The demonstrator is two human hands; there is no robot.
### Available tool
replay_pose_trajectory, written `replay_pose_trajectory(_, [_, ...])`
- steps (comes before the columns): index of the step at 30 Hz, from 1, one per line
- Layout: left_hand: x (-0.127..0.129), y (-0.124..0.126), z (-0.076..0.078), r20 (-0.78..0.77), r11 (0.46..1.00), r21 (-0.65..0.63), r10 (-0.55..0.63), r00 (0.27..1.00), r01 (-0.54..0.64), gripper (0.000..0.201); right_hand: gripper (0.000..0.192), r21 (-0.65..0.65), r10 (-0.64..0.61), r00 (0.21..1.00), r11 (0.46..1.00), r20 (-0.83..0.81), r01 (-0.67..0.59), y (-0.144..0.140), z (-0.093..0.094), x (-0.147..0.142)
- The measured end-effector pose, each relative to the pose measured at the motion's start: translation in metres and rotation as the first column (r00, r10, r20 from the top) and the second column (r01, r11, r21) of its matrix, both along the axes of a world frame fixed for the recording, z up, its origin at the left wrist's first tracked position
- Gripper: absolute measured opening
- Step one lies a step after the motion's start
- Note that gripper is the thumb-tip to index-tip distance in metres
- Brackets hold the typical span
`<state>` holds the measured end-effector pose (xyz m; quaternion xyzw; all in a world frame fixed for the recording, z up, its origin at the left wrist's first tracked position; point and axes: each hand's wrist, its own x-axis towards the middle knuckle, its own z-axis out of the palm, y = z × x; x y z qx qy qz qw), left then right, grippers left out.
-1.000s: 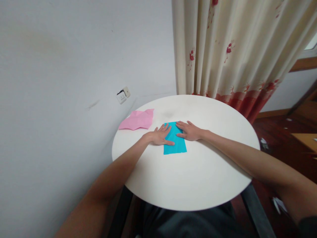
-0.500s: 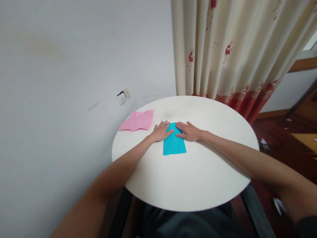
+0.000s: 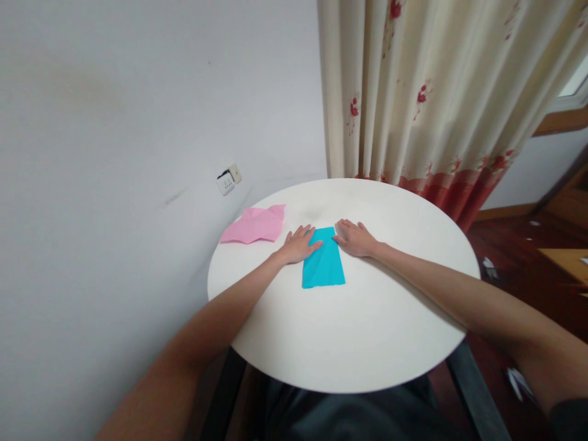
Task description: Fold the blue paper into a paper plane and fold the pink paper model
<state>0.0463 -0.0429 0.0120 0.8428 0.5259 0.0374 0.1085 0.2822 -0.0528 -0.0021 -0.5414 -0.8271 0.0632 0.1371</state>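
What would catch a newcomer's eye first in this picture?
The bright blue folded paper stands out first, lying flat near the middle of the round white table. The left hand lies on its far left corner and the right hand rests flat at its far right edge. A creased pink paper lies at the table's far left edge, and a cream curtain with red flowers hangs behind.
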Motion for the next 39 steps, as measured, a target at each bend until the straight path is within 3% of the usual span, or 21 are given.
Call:
replay_pose_trajectory(6, [0.001, -0.002, 0.001, 0.032, 1.000, 0.009, 0.012, 0.999, -0.012, 0.080, 0.058, 0.077, 0.136, 0.990, 0.988, -0.046, -0.133, -0.009, 0.002, -0.009])
replay_pose_trajectory(10, [0.001, 0.002, -0.001, 0.083, 0.998, 0.050, 0.021, 0.996, -0.025, 0.082, 0.062, 0.054, 0.238, 0.971, 0.970, -0.008, -0.237, -0.015, 0.001, -0.013])
replay_pose_trajectory(16, [-0.008, 0.012, -0.003, 0.233, 0.987, 0.152, 0.008, 0.973, -0.044, 0.068, 0.066, 0.001, 0.250, 0.968, 0.968, 0.027, -0.250, -0.017, 0.001, -0.013])
replay_pose_trajectory(23, [-0.015, 0.015, 0.001, 0.328, 0.983, 0.163, 0.023, 0.944, -0.081, 0.060, 0.065, -0.014, 0.247, 0.968, 0.969, 0.038, -0.247, -0.017, 0.003, -0.014])
replay_pose_trajectory(39, [-0.014, 0.014, 0.003, 0.373, 0.978, 0.198, -0.009, 0.928, -0.070, 0.055, 0.065, -0.005, 0.258, 0.965, 0.966, 0.042, -0.258, -0.016, 0.002, -0.013])
